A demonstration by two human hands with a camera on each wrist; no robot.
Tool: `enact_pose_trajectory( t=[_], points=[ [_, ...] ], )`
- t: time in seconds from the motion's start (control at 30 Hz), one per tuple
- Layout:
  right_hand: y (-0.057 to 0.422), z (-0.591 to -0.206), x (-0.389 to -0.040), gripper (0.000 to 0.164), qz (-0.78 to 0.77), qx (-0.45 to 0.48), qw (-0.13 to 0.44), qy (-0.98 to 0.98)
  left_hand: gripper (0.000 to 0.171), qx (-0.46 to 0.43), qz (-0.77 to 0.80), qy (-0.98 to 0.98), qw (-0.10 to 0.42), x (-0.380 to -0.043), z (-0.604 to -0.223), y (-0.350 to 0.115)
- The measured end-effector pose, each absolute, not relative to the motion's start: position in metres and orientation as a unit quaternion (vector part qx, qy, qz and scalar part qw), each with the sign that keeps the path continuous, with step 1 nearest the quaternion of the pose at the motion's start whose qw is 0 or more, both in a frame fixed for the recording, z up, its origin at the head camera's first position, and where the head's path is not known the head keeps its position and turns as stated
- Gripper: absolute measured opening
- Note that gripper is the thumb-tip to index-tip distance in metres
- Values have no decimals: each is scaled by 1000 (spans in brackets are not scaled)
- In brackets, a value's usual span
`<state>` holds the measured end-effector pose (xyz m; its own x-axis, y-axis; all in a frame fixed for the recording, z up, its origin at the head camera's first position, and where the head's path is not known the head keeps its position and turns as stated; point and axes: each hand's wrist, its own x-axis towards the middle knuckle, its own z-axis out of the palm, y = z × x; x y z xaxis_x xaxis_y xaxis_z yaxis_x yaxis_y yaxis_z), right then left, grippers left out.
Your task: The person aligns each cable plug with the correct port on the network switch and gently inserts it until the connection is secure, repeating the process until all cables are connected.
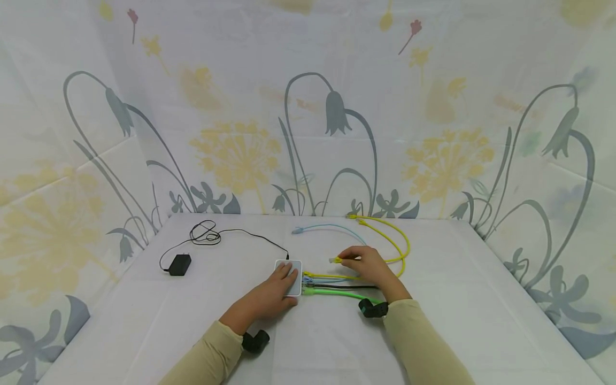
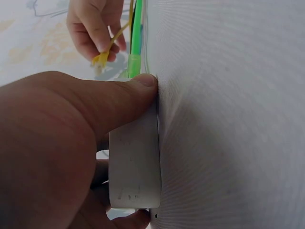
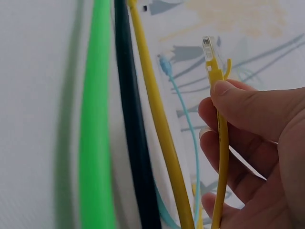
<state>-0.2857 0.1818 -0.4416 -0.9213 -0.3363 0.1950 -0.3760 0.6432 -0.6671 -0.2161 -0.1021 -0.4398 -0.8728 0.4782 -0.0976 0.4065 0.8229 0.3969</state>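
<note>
My left hand (image 1: 267,297) holds a small white network switch (image 2: 134,167) on the table, fingers across its top and thumb along its near side. Between thumb and fingers, my right hand (image 1: 369,264) pinches a yellow network cable (image 3: 217,76) just behind its clear plug. That plug points left, to the right of the switch and above the plugged-in cables. A green cable (image 1: 339,292), a black cable (image 1: 343,286), a light blue one and another yellow cable (image 3: 162,124) run rightward from the switch's right side.
Behind the switch, a thin black cord (image 1: 250,232) leads left to a black power adapter (image 1: 180,265). A loose light blue plug (image 1: 298,230) lies farther back. Yellow cable loops (image 1: 407,245) curve behind my right hand. Flower-patterned cloth (image 1: 308,160) encloses the table's back and sides.
</note>
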Motion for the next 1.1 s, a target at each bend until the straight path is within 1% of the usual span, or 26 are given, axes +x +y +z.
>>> enact_pose_trajectory(
  t=[0.17,0.47,1.1],
  points=[
    [174,-445,-284,13,368,198,33,-908,71,232,184,950,96,-216,-440,-102],
    [163,-448,-281,11,377,186,9,-907,69,238,186,949,85,-215,-440,-101],
    [147,-447,-280,12,378,196,29,-904,70,230,182,951,100,-218,-441,-101]
  ],
)
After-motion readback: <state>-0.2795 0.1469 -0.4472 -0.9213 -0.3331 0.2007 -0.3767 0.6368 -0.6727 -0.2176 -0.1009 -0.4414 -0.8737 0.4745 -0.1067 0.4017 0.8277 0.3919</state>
